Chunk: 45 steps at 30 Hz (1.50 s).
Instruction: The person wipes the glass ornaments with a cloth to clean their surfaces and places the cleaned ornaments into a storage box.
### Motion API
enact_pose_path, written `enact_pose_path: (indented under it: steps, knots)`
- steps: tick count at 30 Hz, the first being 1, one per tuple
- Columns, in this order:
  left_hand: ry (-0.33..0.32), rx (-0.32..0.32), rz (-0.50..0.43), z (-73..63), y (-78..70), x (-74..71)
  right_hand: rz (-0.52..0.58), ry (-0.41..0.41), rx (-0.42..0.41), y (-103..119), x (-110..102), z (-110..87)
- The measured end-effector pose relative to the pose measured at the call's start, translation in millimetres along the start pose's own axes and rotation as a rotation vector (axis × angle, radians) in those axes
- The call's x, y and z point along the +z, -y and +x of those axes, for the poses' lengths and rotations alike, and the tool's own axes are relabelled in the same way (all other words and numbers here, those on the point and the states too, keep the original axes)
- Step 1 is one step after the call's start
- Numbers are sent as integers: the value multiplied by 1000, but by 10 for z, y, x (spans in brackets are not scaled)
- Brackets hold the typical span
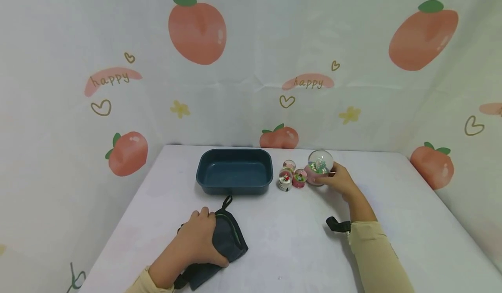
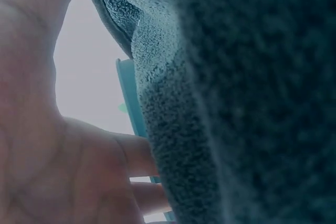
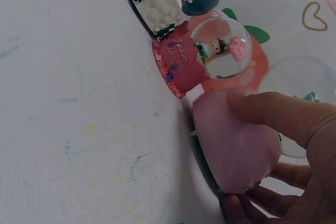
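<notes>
A large snow globe (image 1: 320,162) with a pink base stands at the back right of the table. My right hand (image 1: 342,182) grips that base, thumb on one side and fingers on the other; the right wrist view shows the smooth pink base (image 3: 236,140) close up. Just left of it stand three small snow globes, among them one with a red base (image 3: 181,64) and one with a white base (image 3: 156,8). At the front left, my left hand (image 1: 200,238) holds a folded dark towel (image 1: 231,236) with a hanging loop. Fuzzy towel cloth (image 2: 210,103) fills much of the left wrist view.
A dark teal rectangular bin (image 1: 234,189) sits at the back middle, beyond the towel and left of the globes. The white table (image 1: 286,249) meets a curtain (image 1: 243,101) printed with peaches and hearts. A black wrist camera (image 1: 337,224) juts from the right sleeve.
</notes>
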<state>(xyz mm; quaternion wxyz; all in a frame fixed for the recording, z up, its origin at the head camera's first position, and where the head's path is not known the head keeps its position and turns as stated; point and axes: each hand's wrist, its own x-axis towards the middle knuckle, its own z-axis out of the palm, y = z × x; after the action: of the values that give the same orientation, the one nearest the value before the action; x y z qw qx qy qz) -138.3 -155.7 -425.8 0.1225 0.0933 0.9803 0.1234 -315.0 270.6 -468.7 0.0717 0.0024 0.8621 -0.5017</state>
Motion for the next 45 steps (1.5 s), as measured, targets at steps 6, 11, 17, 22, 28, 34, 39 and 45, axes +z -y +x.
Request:
enact_pose_path:
  steps: [6,11,17,22,28,34,39,45]
  knots:
    - [-11,7,-25,-2,-20,33,-7,-18,7,-21,30,0]
    - [-23,42,-31,-19,-49,77,8,-28,23,-16,52,-17]
    - [-30,85,-22,-26,-92,86,48,-60,48,5,69,-53]
    - [-52,139,-33,-47,-101,101,75,-94,35,23,90,-84]
    - [-67,176,-70,-60,-71,103,87,-140,22,44,77,-128]
    - [-70,188,-187,-44,8,103,90,-236,6,73,31,-159]
    - [-138,216,-288,-45,33,43,115,-262,5,137,-30,-181]
    - [-233,267,-379,-53,22,-45,179,-253,13,314,-81,-273]
